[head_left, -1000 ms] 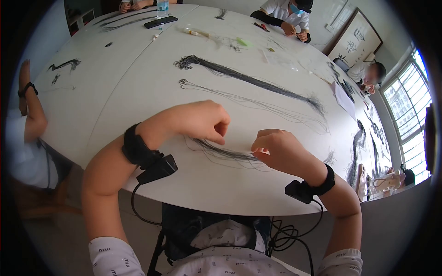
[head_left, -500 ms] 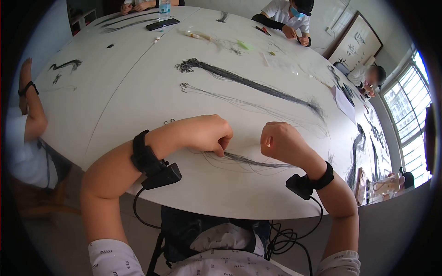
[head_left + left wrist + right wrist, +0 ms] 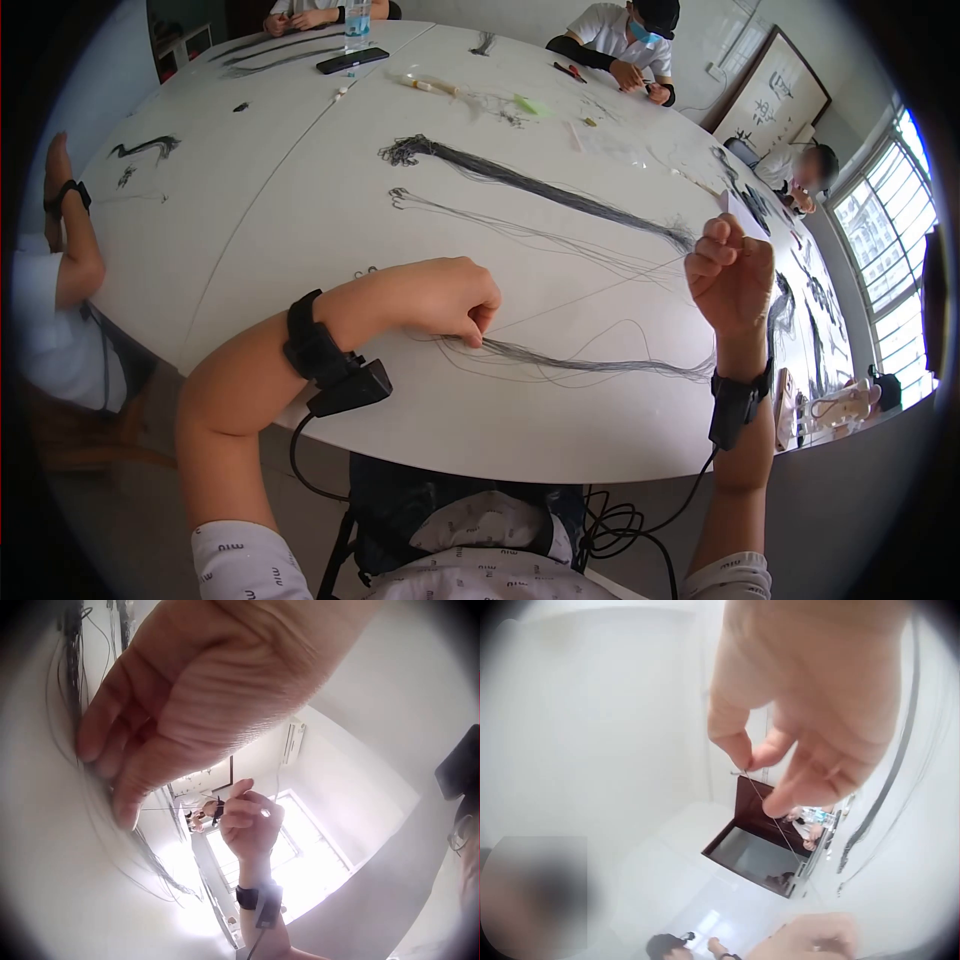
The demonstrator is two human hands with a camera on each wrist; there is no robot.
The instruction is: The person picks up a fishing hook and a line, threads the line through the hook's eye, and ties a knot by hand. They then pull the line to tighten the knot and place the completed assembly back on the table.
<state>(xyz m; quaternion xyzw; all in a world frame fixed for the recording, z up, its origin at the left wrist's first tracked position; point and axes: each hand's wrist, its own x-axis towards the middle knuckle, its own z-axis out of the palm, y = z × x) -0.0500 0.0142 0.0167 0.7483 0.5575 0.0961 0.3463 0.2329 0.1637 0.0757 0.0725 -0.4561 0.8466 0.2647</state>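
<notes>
A thin bundle of dark strands [image 3: 590, 363] lies on the white table, and the left hand [image 3: 440, 295] pinches it near its left part. Hooked ends show just behind that wrist. Raised above the table at the right, the right hand [image 3: 732, 275] has its palm turned up toward the head camera. In the right wrist view, thumb and index finger of the right hand [image 3: 810, 697] pinch a single thin strand [image 3: 784, 834], which slants down toward the left hand. The left wrist view shows the left hand [image 3: 187, 705] with fingertips down on the bundle [image 3: 161, 874].
Farther back lie a thick dark bundle [image 3: 550, 182] and a thinner one [image 3: 480, 216] with hooked ends. A phone [image 3: 352, 61], a bottle [image 3: 357, 22] and a paper sheet [image 3: 745, 218] are on the table [image 3: 300, 215]. Other people sit around it.
The right hand has moved right and up from beside the left hand, drawing a strand out. The left hand came down onto the bundle, then stayed nearly still.
</notes>
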